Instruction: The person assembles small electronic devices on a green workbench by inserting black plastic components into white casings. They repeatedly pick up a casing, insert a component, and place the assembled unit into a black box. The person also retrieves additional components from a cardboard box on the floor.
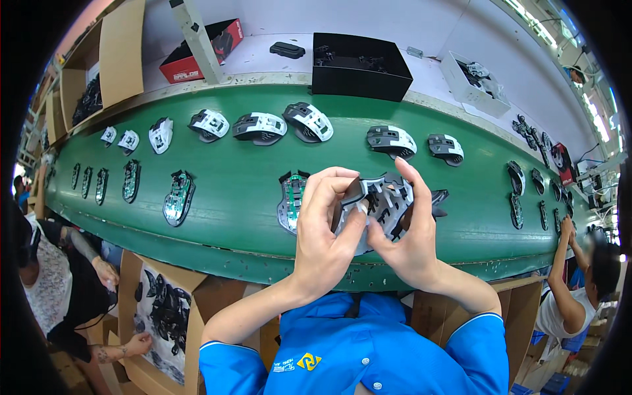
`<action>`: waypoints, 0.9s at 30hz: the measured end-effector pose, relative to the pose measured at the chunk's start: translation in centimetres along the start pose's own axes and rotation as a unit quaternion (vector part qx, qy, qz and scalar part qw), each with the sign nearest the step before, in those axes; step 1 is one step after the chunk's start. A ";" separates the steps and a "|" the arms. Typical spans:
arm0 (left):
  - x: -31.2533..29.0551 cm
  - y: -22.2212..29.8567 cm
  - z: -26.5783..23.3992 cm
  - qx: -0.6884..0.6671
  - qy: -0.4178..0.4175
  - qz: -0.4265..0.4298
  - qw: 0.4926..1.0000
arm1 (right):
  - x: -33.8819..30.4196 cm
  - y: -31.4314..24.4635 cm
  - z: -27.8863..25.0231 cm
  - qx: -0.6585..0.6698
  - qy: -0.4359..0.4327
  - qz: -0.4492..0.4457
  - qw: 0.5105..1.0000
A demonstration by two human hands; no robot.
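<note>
Head view: left hand (324, 227) and right hand (409, 230) both curled around a grey mouse shell (380, 205), fingers pinching its edges, held above the green conveyor belt (230, 178). Circuit board (291, 201) lies on the belt just left of the hands. Assembled mice (259, 127) line the far side. Black box (359, 66) sits behind the belt.

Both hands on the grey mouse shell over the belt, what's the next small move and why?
Probably lower the grey plastic mouse shell onto the green circuit-board base just left of it. The left hand and right hand pinch the shell inside-up above the green conveyor belt, and that base lies uncovered, nearest to them.
</note>
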State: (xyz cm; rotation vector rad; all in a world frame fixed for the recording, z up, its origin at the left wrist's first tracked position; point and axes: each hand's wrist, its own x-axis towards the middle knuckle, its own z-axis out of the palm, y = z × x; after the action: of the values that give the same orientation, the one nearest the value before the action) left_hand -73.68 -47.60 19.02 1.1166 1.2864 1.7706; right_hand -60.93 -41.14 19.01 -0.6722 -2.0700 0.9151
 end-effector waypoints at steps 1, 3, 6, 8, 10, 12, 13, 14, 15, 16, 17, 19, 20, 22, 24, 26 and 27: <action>0.0 -0.2 -0.1 -0.006 -0.004 -0.004 1.000 | 0.0 0.1 0.0 -0.001 0.004 -0.004 1.000; 0.0 -0.2 -0.2 0.029 -0.017 0.011 0.999 | 0.0 0.3 -0.4 0.019 -0.003 0.016 1.000; 0.1 0.9 -0.7 0.133 -0.053 0.036 0.989 | 0.4 0.0 -1.1 0.087 0.018 0.006 0.996; -0.4 1.5 -1.0 0.176 -0.086 0.009 0.981 | 1.0 0.0 -1.5 0.132 0.013 0.000 0.991; -0.6 0.8 -0.8 0.192 -0.053 0.067 0.978 | 1.0 -0.1 -1.4 0.127 0.014 0.002 0.992; -0.5 1.0 -0.7 0.192 -0.047 0.057 0.979 | 0.9 -0.5 -1.2 0.116 0.017 0.007 0.993; -0.5 1.0 -0.6 0.193 -0.041 0.055 0.979 | 0.8 -0.8 -1.2 0.106 0.020 0.010 0.994; -0.5 0.9 -0.6 0.193 -0.034 0.053 0.979 | 0.8 -0.9 -1.1 0.096 0.022 0.014 0.995; -0.5 0.9 -0.6 0.193 -0.028 0.052 0.979 | 0.8 -0.7 -0.9 0.083 0.038 -0.004 0.996; -0.5 0.8 -0.5 0.204 -0.025 0.063 0.977 | 0.7 -0.6 -0.9 0.077 0.035 -0.003 0.996; -0.5 0.7 -0.5 0.215 -0.022 0.074 0.974 | 0.7 -0.6 -0.9 0.070 0.032 -0.002 0.997; -0.5 0.5 -0.5 0.232 -0.017 0.088 0.969 | 0.6 -0.5 -0.8 0.063 0.031 0.000 0.997; -0.5 0.4 -0.5 0.237 -0.015 0.092 0.967 | 0.6 -0.4 -0.7 0.063 0.034 0.001 0.997; -0.5 0.3 -0.5 0.244 -0.015 0.096 0.965 | 0.5 -0.3 -0.6 0.060 0.041 -0.001 0.997; -0.4 0.3 -0.5 0.248 -0.017 0.098 0.964 | 0.6 -0.1 -0.4 0.058 0.048 -0.010 0.997; -0.4 0.3 -0.7 0.248 -0.022 0.088 0.964 | 0.5 0.0 -0.2 0.064 0.049 0.003 0.997; -0.4 0.3 -0.8 0.247 -0.025 0.084 0.965 | 0.5 -0.1 -0.2 0.067 0.049 0.010 0.997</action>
State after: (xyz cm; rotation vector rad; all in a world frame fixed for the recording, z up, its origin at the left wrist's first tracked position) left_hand -74.22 -48.38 19.10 1.5732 1.7001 1.5610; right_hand -61.05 -40.77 19.36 -0.6539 -1.9017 1.0019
